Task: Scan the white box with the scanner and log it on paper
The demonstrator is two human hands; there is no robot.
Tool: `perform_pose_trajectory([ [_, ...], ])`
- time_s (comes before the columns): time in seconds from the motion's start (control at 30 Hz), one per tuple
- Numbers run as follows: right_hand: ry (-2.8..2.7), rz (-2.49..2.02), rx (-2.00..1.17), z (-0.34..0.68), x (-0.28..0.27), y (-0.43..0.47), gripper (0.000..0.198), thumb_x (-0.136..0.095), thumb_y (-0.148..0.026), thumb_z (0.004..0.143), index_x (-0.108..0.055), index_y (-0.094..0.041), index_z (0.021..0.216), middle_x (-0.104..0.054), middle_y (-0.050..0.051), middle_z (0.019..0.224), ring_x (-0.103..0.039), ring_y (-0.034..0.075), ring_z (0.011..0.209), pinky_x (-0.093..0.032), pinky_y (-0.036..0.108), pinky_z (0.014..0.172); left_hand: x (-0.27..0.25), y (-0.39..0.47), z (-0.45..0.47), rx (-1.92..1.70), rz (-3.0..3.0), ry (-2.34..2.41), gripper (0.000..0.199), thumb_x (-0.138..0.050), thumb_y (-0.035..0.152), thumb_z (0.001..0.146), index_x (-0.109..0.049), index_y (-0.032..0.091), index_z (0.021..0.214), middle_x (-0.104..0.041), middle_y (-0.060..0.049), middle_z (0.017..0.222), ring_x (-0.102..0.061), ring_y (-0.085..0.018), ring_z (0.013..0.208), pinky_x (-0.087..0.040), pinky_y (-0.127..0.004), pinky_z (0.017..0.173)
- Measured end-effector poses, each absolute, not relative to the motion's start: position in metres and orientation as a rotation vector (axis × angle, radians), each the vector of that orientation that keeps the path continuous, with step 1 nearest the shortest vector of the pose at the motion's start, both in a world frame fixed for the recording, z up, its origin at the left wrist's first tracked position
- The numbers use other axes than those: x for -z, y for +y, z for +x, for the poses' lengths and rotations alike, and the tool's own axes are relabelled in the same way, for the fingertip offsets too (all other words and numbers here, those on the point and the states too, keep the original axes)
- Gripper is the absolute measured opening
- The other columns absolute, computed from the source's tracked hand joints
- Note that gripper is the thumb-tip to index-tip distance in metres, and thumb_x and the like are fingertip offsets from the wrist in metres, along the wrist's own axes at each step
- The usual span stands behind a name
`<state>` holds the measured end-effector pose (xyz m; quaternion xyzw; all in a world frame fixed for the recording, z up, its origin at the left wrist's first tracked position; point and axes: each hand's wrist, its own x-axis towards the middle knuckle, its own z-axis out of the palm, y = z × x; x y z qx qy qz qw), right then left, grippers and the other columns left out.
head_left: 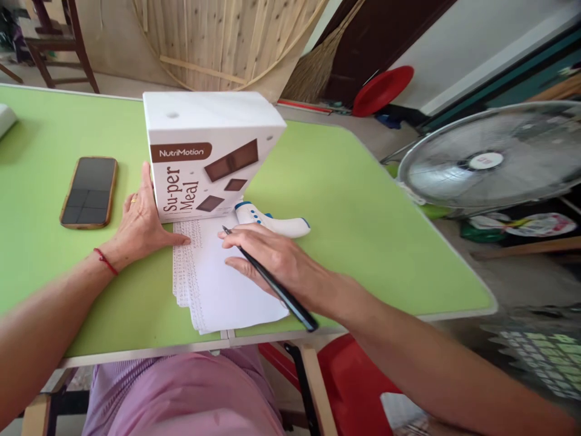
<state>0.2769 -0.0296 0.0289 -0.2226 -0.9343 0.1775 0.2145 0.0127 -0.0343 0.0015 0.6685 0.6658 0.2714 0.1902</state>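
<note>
While the right hand (pixel 276 257) grips a slim black pen (pixel 282 292) between its fingers near the middle of the frame, the pen's tip points toward the upper part of a loose stack of white paper sheets (pixel 231 290) bearing patterned print down the left side; whether the tip touches the paper cannot be told. The left hand (pixel 141 219), left of centre, has its fingers spread rather than closed, lying against the lower left edge of an upright white box with brown print (pixel 213 151) (its front reads "NutriMotion" and "Su-per Meal"), with the thumb reaching across to the top left of the sheets. Just right of the box's base, a white and blue handheld device (pixel 285 227) lies partly behind the right hand. Toward the left of the frame, a dark-screened phone in a brown-edged case (pixel 89 192) lies on the light green surface (pixel 372 248), near the left hand. At the upper right stands a round fan with a wire cage (pixel 499 160), and near the top, right of centre, is a red round plastic basin (pixel 384 91).
</note>
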Motion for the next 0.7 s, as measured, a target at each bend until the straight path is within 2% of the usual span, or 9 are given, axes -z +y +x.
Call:
perform_pose_trajectory([
  [0.1, -2.716, -0.635, -0.512, 0.283, -0.017, -0.040, 0.041, -0.065, -0.042, 0.096, -0.050, -0.016, 0.124, -0.061, 0.023, 0.136, -0.060, 0.033, 0.132, -0.057, 0.051, 0.102, 0.003, -0.032, 0.009, -0.909, 1.839, 1.755, 0.136, -0.093, 0.040, 0.056, -0.008, 0.021, 0.161, -0.031, -0.020, 0.161, -0.028, -0.045, 0.152, -0.023, -0.063, 0.126],
  [0.2, -2.686, -0.646, -0.546, 0.286, 0.005, -0.043, 0.067, -0.071, -0.059, 0.086, -0.043, -0.017, 0.129, -0.047, 0.029, 0.151, -0.044, 0.037, 0.147, -0.050, 0.060, 0.110, 0.005, -0.031, 0.006, -1.020, 1.803, 1.662, 0.114, -0.083, 0.035, 0.071, -0.013, 0.022, 0.160, -0.037, -0.018, 0.158, -0.037, -0.040, 0.149, -0.035, -0.056, 0.124],
  [0.33, -2.631, -0.597, -0.554, 0.285, 0.027, -0.035, 0.069, -0.072, -0.063, 0.083, -0.042, -0.018, 0.127, -0.045, 0.029, 0.153, -0.039, 0.037, 0.150, -0.047, 0.062, 0.113, 0.003, -0.030, 0.006, -1.101, 1.755, 1.665, 0.089, -0.076, 0.029, 0.077, -0.030, 0.023, 0.152, -0.052, -0.014, 0.147, -0.055, -0.036, 0.132, -0.048, -0.056, 0.113],
  [0.43, -2.604, -0.552, -0.545, 0.283, 0.032, -0.027, 0.070, -0.073, -0.064, 0.082, -0.042, -0.018, 0.126, -0.047, 0.028, 0.152, -0.041, 0.037, 0.148, -0.047, 0.062, 0.112, -0.002, -0.030, 0.009, -1.134, 1.717, 1.673, 0.074, -0.075, 0.025, 0.077, -0.041, 0.022, 0.143, -0.058, -0.012, 0.140, -0.060, -0.033, 0.124, -0.054, -0.053, 0.106],
  [0.6, -2.580, -0.513, -0.492, 0.278, 0.034, -0.021, 0.071, -0.075, -0.065, 0.080, -0.047, -0.018, 0.126, -0.053, 0.025, 0.147, -0.047, 0.038, 0.144, -0.048, 0.062, 0.111, -0.009, -0.033, 0.012, -1.168, 1.671, 1.626, 0.067, -0.077, 0.026, 0.076, -0.046, 0.020, 0.135, -0.061, -0.010, 0.133, -0.063, -0.030, 0.118, -0.058, -0.050, 0.100],
  [0.7, -2.498, -0.409, -0.364, 0.276, 0.033, -0.023, 0.060, -0.076, -0.054, 0.084, -0.051, -0.018, 0.124, -0.063, 0.022, 0.136, -0.056, 0.035, 0.134, -0.053, 0.056, 0.106, -0.013, -0.036, 0.012, -1.147, 1.631, 1.611, 0.066, -0.078, 0.029, 0.074, -0.047, 0.019, 0.132, -0.061, -0.011, 0.130, -0.062, -0.031, 0.120, -0.061, -0.049, 0.096],
])
